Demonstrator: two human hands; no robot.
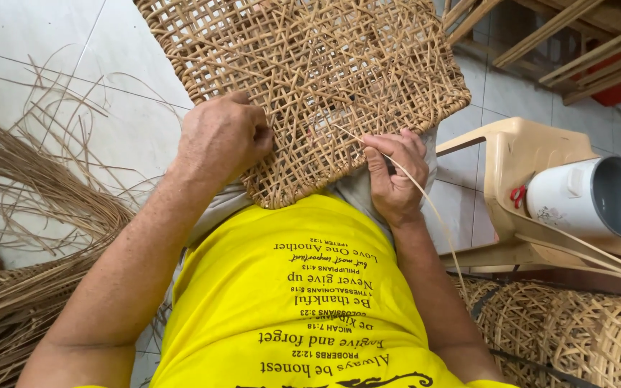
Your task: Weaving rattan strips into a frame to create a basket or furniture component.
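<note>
The right hand (394, 174) has its fingers (397, 147) pinched on a thin pale rattan strand (436, 215) at the near edge of the tan open-weave cane panel (310, 79) lying on the lap. The left hand (223, 136), fingers curled tight, grips that panel's edge. A white plastic pipe (591, 197) rests on a beige plastic chair (519, 154) to the right.

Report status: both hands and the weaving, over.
Left hand fisted on woven rattan panel, near edge. Right hand pinching loose rattan strand at panel's edge. Nothing blocking the hands.
</note>
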